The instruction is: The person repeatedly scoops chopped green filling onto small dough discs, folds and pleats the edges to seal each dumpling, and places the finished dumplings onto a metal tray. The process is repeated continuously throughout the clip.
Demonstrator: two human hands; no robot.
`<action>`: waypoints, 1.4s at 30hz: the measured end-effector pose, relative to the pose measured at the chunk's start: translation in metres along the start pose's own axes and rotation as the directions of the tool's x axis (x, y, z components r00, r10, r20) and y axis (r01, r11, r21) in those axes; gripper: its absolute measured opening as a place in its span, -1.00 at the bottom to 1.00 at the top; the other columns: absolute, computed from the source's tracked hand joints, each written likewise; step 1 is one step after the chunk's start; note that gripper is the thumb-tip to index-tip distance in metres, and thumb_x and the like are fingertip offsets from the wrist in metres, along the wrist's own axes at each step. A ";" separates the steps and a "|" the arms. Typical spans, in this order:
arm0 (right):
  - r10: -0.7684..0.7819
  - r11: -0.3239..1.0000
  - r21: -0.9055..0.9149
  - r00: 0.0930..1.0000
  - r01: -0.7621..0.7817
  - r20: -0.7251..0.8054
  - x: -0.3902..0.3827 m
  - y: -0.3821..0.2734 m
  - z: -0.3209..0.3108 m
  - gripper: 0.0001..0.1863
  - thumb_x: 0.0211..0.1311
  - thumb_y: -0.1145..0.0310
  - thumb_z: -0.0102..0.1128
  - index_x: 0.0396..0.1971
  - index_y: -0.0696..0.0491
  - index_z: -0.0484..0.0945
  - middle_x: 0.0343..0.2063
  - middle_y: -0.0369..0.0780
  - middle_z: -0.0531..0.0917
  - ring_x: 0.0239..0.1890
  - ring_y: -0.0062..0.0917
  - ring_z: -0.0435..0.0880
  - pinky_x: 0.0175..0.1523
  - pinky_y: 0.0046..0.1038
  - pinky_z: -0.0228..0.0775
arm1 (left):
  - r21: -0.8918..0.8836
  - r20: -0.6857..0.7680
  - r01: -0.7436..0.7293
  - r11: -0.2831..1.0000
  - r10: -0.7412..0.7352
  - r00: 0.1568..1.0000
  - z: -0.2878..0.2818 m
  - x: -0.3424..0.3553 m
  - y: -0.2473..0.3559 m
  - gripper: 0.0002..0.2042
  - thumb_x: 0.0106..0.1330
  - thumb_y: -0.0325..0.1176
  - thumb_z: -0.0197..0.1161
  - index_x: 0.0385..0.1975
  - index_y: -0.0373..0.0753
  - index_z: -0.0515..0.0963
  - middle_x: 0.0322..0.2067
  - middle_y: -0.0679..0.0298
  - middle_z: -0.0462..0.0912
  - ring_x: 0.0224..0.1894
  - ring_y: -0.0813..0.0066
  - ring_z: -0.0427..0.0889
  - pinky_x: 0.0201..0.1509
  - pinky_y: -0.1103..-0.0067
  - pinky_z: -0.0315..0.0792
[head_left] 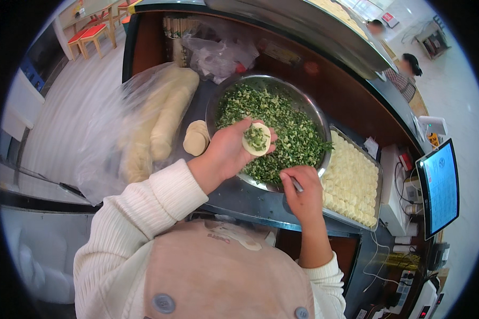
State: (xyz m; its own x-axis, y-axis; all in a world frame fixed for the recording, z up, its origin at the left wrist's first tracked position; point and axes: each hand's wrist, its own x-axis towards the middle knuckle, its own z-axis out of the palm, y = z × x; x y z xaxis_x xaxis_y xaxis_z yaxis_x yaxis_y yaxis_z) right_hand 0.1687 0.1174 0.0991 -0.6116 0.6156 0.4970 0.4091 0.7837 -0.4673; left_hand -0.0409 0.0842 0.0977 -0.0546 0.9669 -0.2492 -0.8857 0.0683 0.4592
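In my left hand [223,151] lies a round dumpling wrapper [258,152], cupped over the near side of the bowl. A mound of chopped green filling [256,137] sits on the wrapper. My right hand [306,198] is closed around a small metal-looking utensil [297,185] at the bowl's near right rim; the fist hides most of it, so its kind does not show. The wide steel bowl [212,109] holds plenty of the same chopped greens [282,114]. Left of the bowl, a short stack of wrappers [196,139] rests on the dark counter.
Long dough rolls [170,117] lie in a clear plastic bag at the left. A metal tray [380,186] filled with rows of pale dumplings stands right of the bowl. Beyond it are a monitor [439,187] and loose cables. A raised ledge [314,37] bounds the far side.
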 end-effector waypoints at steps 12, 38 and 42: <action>-0.459 0.889 -0.089 0.868 0.450 -0.191 0.015 -0.019 0.005 -0.74 -0.16 0.55 0.44 -0.39 0.05 0.60 -0.37 -0.24 0.47 -0.29 -0.33 0.45 -0.18 -0.36 0.33 | 0.168 0.148 0.027 0.985 -0.053 0.988 0.022 -0.041 -0.013 -0.67 0.54 -0.29 -0.20 0.04 -0.42 0.39 0.01 -0.01 0.51 0.07 0.21 0.54 0.22 0.34 0.43; -0.131 0.832 0.422 0.867 0.360 -0.481 -0.007 -0.075 -0.009 -0.77 0.19 0.64 0.20 -0.15 0.14 0.53 -0.23 -0.08 0.61 -0.17 -0.40 0.62 -0.09 -0.47 0.50 | 0.564 0.639 -0.719 0.407 0.337 0.692 0.035 -0.102 -0.026 -0.71 0.31 -0.37 0.24 -0.05 -0.30 0.39 -0.10 0.18 0.51 -0.04 0.36 0.58 0.01 0.47 0.46; -0.072 0.714 0.613 0.907 0.338 -0.416 -0.008 -0.077 -0.011 -0.80 0.28 0.62 0.12 -0.10 0.17 0.49 -0.16 -0.09 0.58 -0.16 -0.45 0.63 -0.06 -0.49 0.50 | 0.495 0.823 -0.867 0.053 0.292 0.487 0.037 -0.079 -0.015 -0.77 0.30 -0.27 0.24 -0.19 -0.29 0.51 -0.08 0.14 0.54 0.11 0.12 0.46 0.20 0.32 0.31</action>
State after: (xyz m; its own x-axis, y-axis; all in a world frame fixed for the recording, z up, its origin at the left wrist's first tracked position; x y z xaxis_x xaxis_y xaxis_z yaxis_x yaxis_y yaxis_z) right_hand 0.1496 0.0525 0.1391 -0.3023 0.5361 0.7882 -0.3300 0.7169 -0.6141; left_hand -0.0063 0.0155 0.1419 0.0936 0.6934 0.7144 0.2288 -0.7133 0.6624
